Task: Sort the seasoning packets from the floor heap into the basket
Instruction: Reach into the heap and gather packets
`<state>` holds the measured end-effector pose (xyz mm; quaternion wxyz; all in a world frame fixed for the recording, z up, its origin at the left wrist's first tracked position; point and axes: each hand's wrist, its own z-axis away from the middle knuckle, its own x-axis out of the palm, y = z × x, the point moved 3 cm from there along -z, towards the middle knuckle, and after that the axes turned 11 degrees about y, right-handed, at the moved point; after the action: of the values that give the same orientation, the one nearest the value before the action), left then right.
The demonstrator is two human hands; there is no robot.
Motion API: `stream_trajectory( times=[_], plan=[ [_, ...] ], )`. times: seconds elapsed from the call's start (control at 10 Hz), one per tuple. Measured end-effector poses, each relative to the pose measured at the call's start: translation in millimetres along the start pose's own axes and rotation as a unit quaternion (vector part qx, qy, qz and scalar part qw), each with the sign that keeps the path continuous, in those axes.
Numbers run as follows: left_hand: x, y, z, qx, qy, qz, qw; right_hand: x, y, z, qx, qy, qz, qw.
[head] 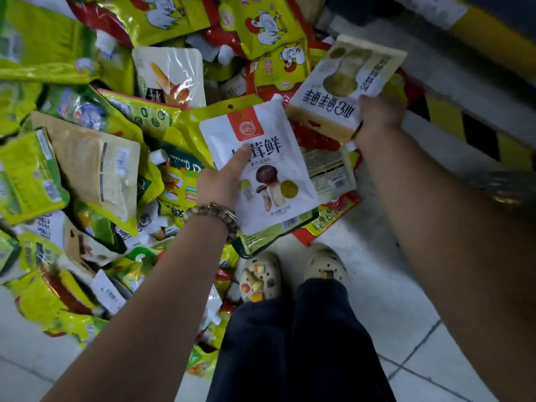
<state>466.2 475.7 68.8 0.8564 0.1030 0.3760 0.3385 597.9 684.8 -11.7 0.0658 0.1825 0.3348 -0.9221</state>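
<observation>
My left hand (222, 181) grips a white seasoning packet (261, 169) printed with a red label and mushrooms, thumb across its front, held above the heap's near edge. My right hand (377, 117) holds a cream packet (342, 85) with upside-down lettering, lifted over the right side of the heap. The floor heap of packets (95, 146), mostly yellow-green with some red and beige ones, fills the left and upper part of the view. No basket is visible.
My feet in pale clogs (261, 277) stand on white floor tiles (391, 300) just below the heap. A yellow-and-black striped kerb (475, 123) runs along the right. A beaded bracelet (214, 213) is on my left wrist.
</observation>
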Motion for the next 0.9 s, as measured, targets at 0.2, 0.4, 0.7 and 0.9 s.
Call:
stream_trajectory(
  times=[0.2,0.4,0.7,0.9],
  plan=[
    [-60.7,41.3,35.6,0.037,0.004,-0.057,0.998,-77.4,10.9,98.2,-0.149,0.064,0.088,0.983],
    [-99.3,82.4,107.5,0.1,-0.033,-0.088,0.991,-170.7,-43.4,187.6,-0.215,0.08,0.058,0.971],
    [-34.2,112.8,282.0,0.095,-0.299,-0.027,0.949,-391.7,-73.4,212.1,-0.117,0.225,-0.059,0.965],
    [66.0,78.1,387.8,0.225,-0.432,-0.069,0.871,-539.7,-15.7,166.6,-0.064,0.326,-0.017,0.943]
  ],
)
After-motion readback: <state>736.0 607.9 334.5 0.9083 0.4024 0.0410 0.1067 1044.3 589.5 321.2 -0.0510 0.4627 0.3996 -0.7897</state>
